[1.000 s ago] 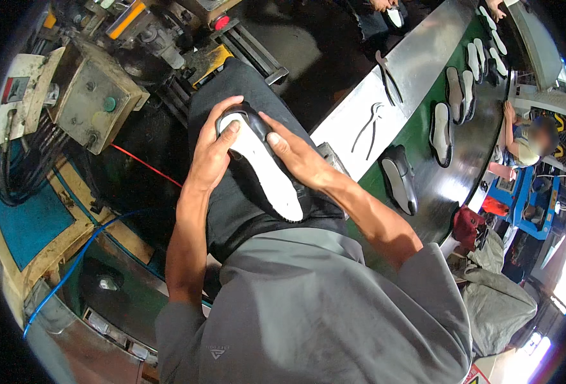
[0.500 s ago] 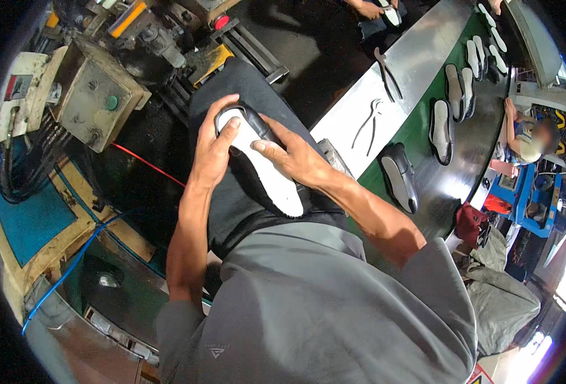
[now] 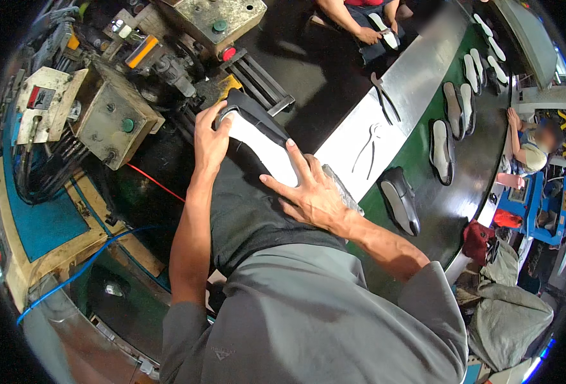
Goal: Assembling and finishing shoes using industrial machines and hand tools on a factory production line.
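A black leather shoe (image 3: 262, 148) with a white bottom facing up lies across my thigh. My left hand (image 3: 211, 139) grips its far, dark-rimmed end, thumb on the bottom's edge and fingers around the outside. Over the shoe's near end lies my right hand (image 3: 318, 195), fingers spread across the white surface and the side; that end is hidden under it. On the metal ledge to the right are dark-handled pliers (image 3: 385, 99) and a second pair of pliers (image 3: 367, 148).
Several black shoes with pale bottoms, such as the nearest shoe (image 3: 399, 200), line the green belt (image 3: 378, 192) at right. Machine control boxes (image 3: 113, 125) stand at left, with a blue hose (image 3: 72, 278). A co-worker (image 3: 363, 29) holds another shoe at the top; another person (image 3: 529, 150) sits far right.
My right hand has shifted from gripping the shoe's middle to lying spread over its near end. My left hand stays at the far end. The view has tilted, showing more of the co-worker.
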`<state>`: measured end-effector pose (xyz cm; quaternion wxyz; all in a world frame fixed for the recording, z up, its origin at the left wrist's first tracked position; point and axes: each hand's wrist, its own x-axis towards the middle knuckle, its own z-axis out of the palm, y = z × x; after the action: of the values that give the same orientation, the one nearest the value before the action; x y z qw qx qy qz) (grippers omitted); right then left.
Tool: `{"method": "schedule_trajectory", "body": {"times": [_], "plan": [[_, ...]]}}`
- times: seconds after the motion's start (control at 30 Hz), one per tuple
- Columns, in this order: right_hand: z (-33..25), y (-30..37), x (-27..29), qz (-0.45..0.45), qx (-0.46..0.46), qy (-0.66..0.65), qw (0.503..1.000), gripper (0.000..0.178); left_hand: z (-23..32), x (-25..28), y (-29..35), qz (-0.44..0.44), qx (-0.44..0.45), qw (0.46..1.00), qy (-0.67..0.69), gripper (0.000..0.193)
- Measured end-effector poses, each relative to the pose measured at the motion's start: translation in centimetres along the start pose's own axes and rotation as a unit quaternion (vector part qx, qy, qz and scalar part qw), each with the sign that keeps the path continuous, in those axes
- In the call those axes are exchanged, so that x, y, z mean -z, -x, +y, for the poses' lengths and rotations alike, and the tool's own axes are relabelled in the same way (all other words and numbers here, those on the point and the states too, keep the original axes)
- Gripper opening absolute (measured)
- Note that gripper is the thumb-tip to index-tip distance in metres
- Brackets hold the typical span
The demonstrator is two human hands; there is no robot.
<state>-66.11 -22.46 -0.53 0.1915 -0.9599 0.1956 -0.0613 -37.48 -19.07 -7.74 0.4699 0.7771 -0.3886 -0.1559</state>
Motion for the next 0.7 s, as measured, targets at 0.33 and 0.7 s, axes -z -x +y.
{"method": "schedule_trajectory", "body": {"times": [0.33, 0.7], "plan": [[0.1, -0.8, 0.7, -0.016, 0.035, -0.045, 0.998, 0.074, 0.1, 2.1, 0.8, 0.023, -0.035, 0.999, -0.017, 0.031], [-4.7, -15.6, 11.9, 0.127, 0.125, -0.077, 0.981, 0.070, -13.7, 4.4, -0.3, 0.149, 0.087, 0.985, -0.029, 0.035]]}}
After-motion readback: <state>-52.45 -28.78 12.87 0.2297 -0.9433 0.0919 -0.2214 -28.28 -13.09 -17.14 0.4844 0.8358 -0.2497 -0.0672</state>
